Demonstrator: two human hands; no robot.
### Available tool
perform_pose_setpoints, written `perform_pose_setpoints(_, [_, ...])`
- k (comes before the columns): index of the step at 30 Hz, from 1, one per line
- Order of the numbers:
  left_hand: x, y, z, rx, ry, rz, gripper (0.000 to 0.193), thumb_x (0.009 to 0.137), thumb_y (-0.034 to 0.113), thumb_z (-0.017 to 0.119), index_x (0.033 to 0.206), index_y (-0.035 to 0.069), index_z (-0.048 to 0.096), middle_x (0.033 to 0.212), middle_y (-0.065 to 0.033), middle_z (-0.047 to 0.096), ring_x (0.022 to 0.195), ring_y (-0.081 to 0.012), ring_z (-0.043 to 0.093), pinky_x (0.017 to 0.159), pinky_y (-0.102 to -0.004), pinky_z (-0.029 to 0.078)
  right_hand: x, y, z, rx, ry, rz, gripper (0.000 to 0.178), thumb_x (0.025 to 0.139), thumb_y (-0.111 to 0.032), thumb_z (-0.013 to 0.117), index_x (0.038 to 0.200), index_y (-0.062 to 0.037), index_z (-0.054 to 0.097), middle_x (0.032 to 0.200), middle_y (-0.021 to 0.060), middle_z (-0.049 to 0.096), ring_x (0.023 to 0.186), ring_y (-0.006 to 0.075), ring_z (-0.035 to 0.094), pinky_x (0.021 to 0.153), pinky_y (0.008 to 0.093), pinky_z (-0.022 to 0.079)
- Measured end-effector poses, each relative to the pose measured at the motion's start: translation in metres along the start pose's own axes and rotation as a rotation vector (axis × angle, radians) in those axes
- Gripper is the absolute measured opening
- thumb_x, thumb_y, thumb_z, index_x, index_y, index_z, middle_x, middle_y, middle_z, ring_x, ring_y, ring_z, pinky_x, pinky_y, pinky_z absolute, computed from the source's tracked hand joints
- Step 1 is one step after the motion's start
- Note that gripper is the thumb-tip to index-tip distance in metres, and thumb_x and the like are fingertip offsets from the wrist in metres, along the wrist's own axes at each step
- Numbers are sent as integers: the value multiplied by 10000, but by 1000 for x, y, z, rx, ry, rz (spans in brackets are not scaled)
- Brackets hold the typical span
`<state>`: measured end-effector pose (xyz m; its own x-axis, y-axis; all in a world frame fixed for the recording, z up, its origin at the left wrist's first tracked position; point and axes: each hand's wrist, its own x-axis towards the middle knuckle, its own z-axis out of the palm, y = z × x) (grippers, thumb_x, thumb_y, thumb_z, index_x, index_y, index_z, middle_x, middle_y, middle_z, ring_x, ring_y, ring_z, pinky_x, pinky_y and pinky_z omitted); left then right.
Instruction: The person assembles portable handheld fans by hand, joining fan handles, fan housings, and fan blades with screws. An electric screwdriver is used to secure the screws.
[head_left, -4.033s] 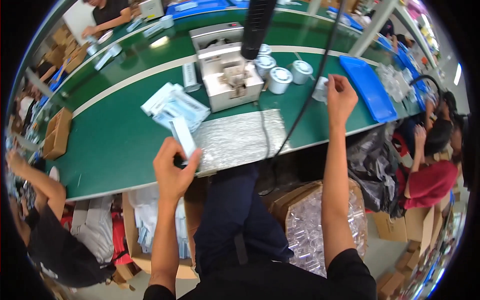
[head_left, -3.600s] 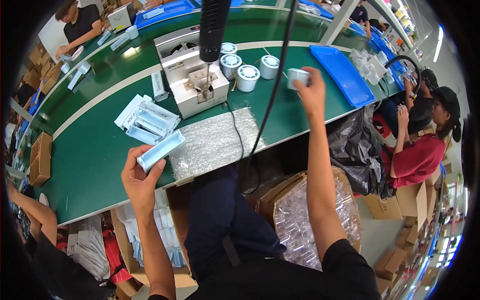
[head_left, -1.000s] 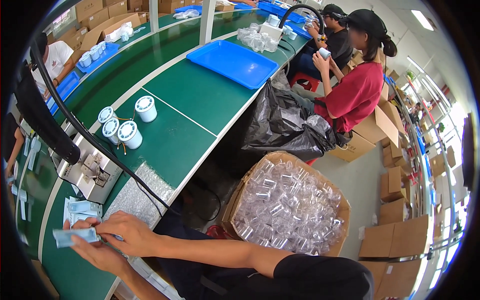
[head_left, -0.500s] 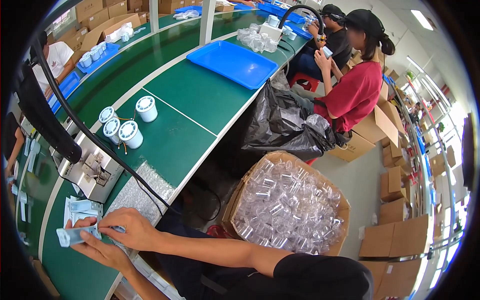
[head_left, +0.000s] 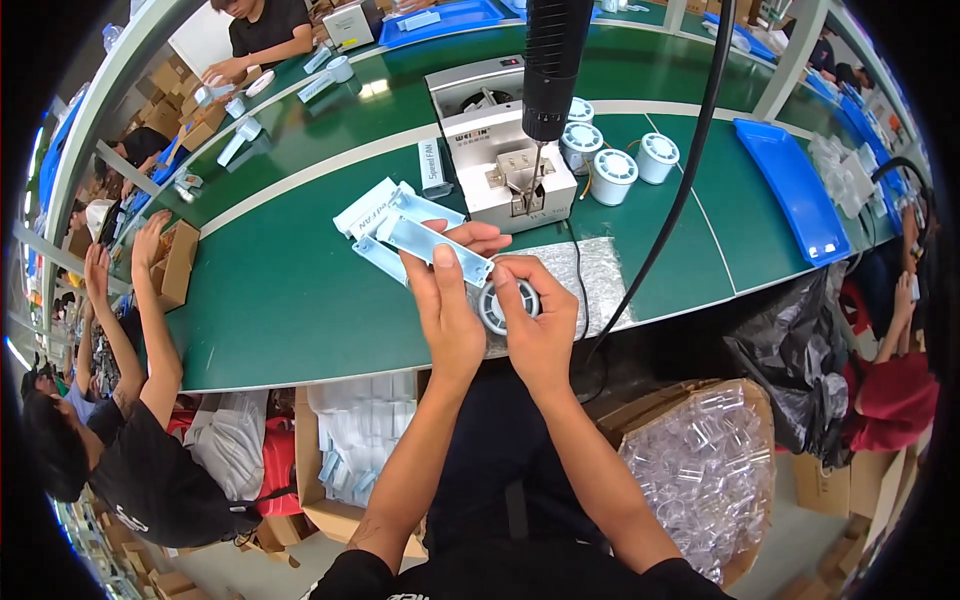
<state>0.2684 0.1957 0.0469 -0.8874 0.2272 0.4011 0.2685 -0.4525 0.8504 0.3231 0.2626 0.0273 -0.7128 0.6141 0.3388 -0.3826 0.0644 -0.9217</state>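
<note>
My left hand [head_left: 450, 325] is closed around a light-blue, trough-shaped plastic handle shell [head_left: 438, 250], its hollow side up. My right hand [head_left: 545, 340] grips a round grey-blue cap with radial slots [head_left: 490, 311], thumb pressed on its face, right beside the shell's near end. How far the cap and shell touch is hidden by my fingers. More light-blue shells [head_left: 377, 262] lie on the green bench just beyond my left hand, along with white printed pieces [head_left: 364, 208].
A white screw feeder [head_left: 505, 185] stands ahead, a black electric screwdriver [head_left: 556, 75] hanging over it. White-blue round fan units [head_left: 613, 178] stand to its right, near a blue tray [head_left: 795, 190]. Boxes of clear cups [head_left: 700, 480] and white-wrapped parts [head_left: 365, 425] sit below. Co-workers [head_left: 130, 440] work nearby.
My view has swung left, so my hands now sit mid-picture instead of lower left. Both still hold parts; the slotted face of the round cap now shows in my right hand.
</note>
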Motion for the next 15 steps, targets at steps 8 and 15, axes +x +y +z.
perform_pose_setpoints(8, [3,5,5,-60,72,-26,376,1149,339,379,1361,28,395,1157,-225,644,1037,-301,674,947,-414,526,-1,-7,3,28,150,43,171,1041,-106,645,1008,46,718,1006,59,738,899,88,636,825,245,495])
perform_pose_setpoints(15, [24,58,-58,361,-270,-398,391,1056,305,645,1335,38,583,767,-15,638,637,-20,473,542,-209,320,19,0,-16,73,88,-41,140,1047,-80,628,1058,36,706,1021,62,726,904,85,636,826,233,491])
